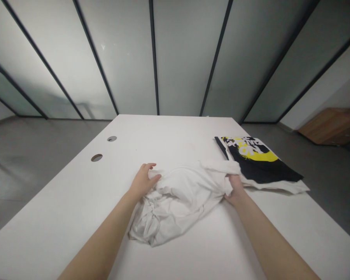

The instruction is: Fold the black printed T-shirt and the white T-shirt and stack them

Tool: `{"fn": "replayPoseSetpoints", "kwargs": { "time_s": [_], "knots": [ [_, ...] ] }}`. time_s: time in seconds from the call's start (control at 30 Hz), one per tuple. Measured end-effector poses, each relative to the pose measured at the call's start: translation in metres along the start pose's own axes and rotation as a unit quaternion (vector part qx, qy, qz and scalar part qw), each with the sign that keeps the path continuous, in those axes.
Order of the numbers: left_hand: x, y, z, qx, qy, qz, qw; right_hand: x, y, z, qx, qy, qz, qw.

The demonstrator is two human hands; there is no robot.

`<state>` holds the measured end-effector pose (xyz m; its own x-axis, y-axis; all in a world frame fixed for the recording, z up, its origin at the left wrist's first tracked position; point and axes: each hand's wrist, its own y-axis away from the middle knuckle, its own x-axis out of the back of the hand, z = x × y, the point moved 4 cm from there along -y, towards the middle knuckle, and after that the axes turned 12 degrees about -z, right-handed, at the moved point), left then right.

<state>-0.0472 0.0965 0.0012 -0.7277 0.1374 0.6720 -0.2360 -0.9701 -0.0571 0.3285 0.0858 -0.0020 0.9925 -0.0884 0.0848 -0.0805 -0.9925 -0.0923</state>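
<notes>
Hands on crumpled white tee (177, 206) — L hand (142, 182) resting | R hand (235, 191) gripping

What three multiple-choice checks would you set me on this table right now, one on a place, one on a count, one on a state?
1. Where is the folded printed cloth relative to the white shirt?
A) Beyond it, to the right
B) Under it
C) On the floor

2. How many round holes show in the table?
A) One
B) Two
C) Four

3. What state is the white shirt in?
A) Flat and neatly folded
B) Crumpled, with both hands on it
C) Hanging off the table edge

1: A, it lies further up the table on the right.
2: B, two holes show near the table's left side.
3: B, the left hand and right hand rest on its rumpled folds.
</notes>
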Motion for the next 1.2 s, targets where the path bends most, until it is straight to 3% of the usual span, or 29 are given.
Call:
{"fn": "replayPoseSetpoints", "kwargs": {
  "time_s": [0.07,0.17,0.27,0.37,0.43,0.57,0.67,0.7,0.77,0.87,0.93,1.0,1.1,1.2],
  "knots": [
    [-0.012,0.005,0.01,-0.032,-0.111,-0.008,0.993,-0.018,0.008,0.002,-0.022,-0.008,-0.055,0.998],
    [-0.033,0.016,0.024,-0.075,-0.196,-0.099,0.973,-0.048,0.03,-0.003,-0.044,0.022,-0.196,0.979],
    [-0.044,0.023,0.038,-0.146,-0.164,-0.182,0.958,-0.073,0.05,-0.016,-0.037,0.083,-0.331,0.939],
    [-0.041,0.022,0.043,-0.177,-0.055,-0.235,0.954,-0.081,0.055,-0.025,-0.011,0.103,-0.395,0.913],
    [-0.033,0.017,0.038,-0.133,0.024,-0.212,0.968,-0.074,0.047,-0.025,-0.001,0.107,-0.366,0.924],
    [-0.016,0.008,0.027,-0.097,0.094,-0.033,0.99,-0.041,0.023,-0.018,0.026,0.16,-0.146,0.976],
    [-0.008,0.011,0.027,-0.12,0.073,0.09,0.986,-0.027,0.016,-0.014,0.083,0.256,-0.052,0.962],
    [-0.005,0.013,0.029,-0.129,0.058,0.101,0.985,-0.026,0.016,-0.013,0.104,0.292,-0.035,0.95],
    [-0.004,0.016,0.034,-0.158,0.021,0.052,0.986,-0.026,0.015,-0.006,0.127,0.342,-0.015,0.931],
    [-0.01,0.018,0.038,-0.191,-0.005,-0.116,0.975,-0.034,0.016,0.013,0.09,0.367,-0.04,0.925],
    [-0.018,0.017,0.036,-0.173,0.016,-0.172,0.97,-0.046,0.022,0.024,0.049,0.388,-0.094,0.916],
    [-0.025,0.013,0.032,-0.134,0.037,-0.153,0.978,-0.063,0.032,0.029,0.034,0.414,-0.167,0.894],
    [-0.034,0.01,0.027,-0.053,0.007,-0.107,0.993,-0.086,0.047,0.019,0.064,0.411,-0.281,0.865],
    [-0.035,0.012,0.025,0.019,-0.04,-0.157,0.987,-0.093,0.051,0.002,0.097,0.347,-0.335,0.871]
  ]
}}
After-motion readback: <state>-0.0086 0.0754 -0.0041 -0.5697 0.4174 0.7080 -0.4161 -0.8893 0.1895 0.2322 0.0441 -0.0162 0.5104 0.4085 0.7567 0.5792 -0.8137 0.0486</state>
